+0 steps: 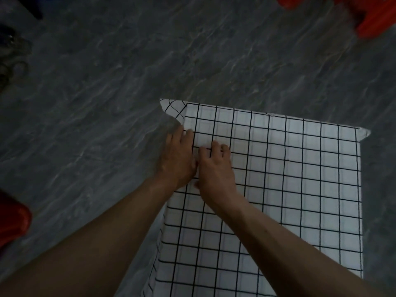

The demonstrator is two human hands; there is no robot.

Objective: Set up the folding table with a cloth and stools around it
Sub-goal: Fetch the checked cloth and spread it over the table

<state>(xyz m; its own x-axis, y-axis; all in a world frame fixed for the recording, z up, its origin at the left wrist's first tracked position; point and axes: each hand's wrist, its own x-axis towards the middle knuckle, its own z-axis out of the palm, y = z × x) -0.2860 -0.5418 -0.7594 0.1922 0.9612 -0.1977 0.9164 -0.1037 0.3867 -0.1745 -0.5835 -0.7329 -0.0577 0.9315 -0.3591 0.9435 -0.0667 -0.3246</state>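
The cloth (289, 189) is draping the table, which is hidden beneath it, and is filling the frame from centre toward 5 o'clock. The left hand (177, 157) is pressing flat on its 9 o'clock edge. The right hand (214, 168), touching it, is pinching up a small fold. The cloth is probably light, soft and prone to sliding, so hems and corners are the best places to tug. A blurred red stool (372, 16) is sitting at 1 o'clock.

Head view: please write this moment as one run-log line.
checked cloth: spread flat, edges hanging | left hand: rests on its left edge | right hand: fingers curled, pinching cloth
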